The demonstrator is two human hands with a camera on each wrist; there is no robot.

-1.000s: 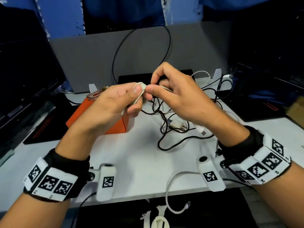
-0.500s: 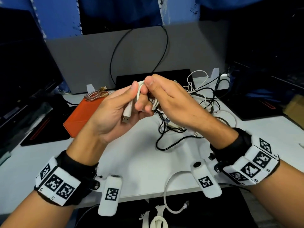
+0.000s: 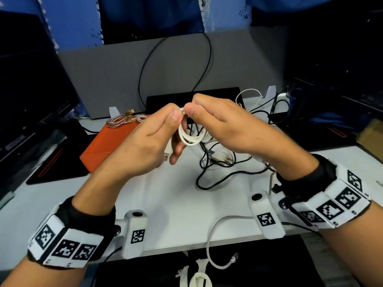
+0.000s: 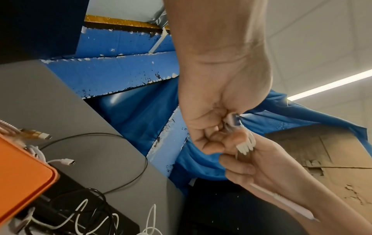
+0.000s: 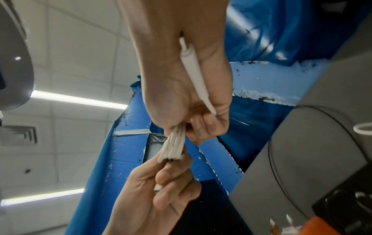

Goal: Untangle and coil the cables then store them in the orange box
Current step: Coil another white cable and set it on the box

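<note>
Both hands have risen slightly above the white table [image 3: 161, 195] since half a second ago, and the white cable [image 3: 189, 137], then bunched in the left palm, now hangs as a small coil of several loops. The left hand [image 3: 149, 139] pinches the coil's top between thumb and forefinger, and the right hand [image 3: 226, 125] pinches it just beside, thumb tips nearly touching. The orange box [image 3: 107, 143] lies flat on the table left of the coil, a braided cable [image 3: 122, 120] resting on its far edge. Right of the box sits a tangle of black and white cables [image 3: 219, 160]; bare tabletop lies between that tangle and the near table edge. The left wrist view alone shows a blue-tipped plug [image 4: 235, 121] in the left hand's curled fingers. The right wrist view alone shows a long white connector [image 5: 194, 74] lying across the right palm, with the loops [image 5: 173, 146] bridging the two hands.
</note>
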